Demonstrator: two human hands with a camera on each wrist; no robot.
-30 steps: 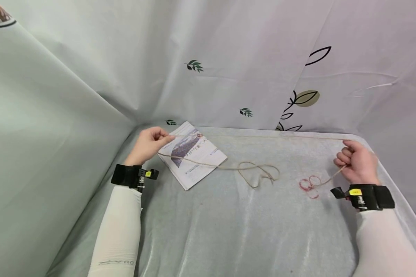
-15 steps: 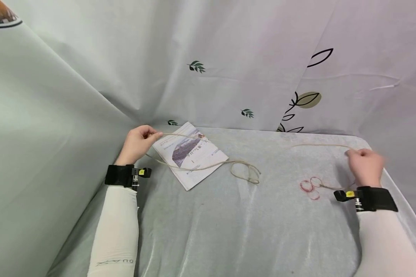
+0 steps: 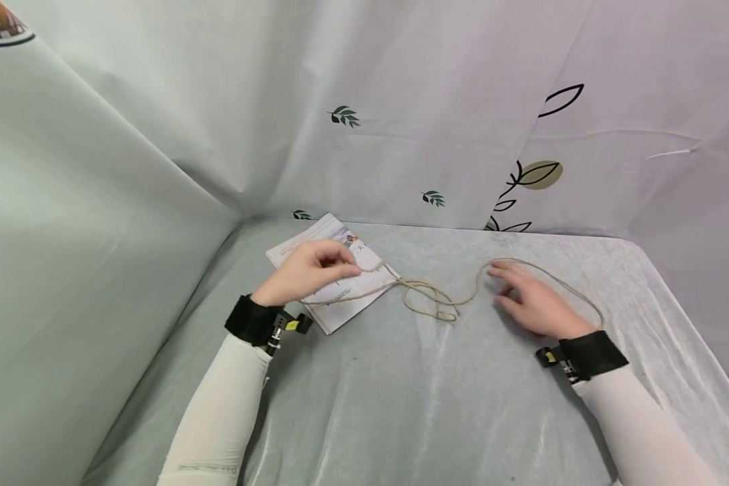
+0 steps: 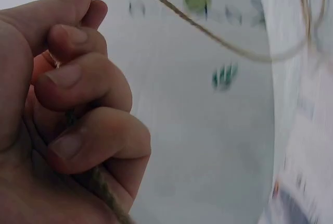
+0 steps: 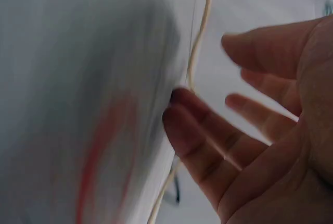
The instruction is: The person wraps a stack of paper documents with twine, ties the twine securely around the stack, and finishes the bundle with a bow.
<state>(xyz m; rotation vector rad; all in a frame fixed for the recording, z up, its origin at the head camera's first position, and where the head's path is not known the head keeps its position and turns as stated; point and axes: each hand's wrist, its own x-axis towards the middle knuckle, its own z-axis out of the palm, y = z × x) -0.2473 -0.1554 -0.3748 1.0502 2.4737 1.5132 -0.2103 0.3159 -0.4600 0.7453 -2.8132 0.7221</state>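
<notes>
Cord (image 4: 182, 14), one length, thin, tan, twisted: held at one part in the left hand (image 3: 306, 268), with thumb and forefinger pinching it and the other fingers curled over a further strand against the palm; two strands run from this hand across the paper to loose loops by its right corner, and from there the cord curves past the right fingertips and along the far side of that hand toward the wrist. Right hand (image 3: 531, 302), fingers extended and slightly bent, gripping nothing, low over the table; contact with the cord cannot be told. Paper (image 3: 334, 315), folded, printed, set cornerwise on the table, partly beneath the left hand. Red strand (image 5: 93, 156), blurred, seen from the right wrist. Wrist straps (image 3: 254, 320), black, a pair, worn over pale sleeves (image 3: 219, 405). Table (image 3: 431, 405), covered in grey cloth. Backdrop (image 3: 413, 81), pale sheeting with leaf prints
</notes>
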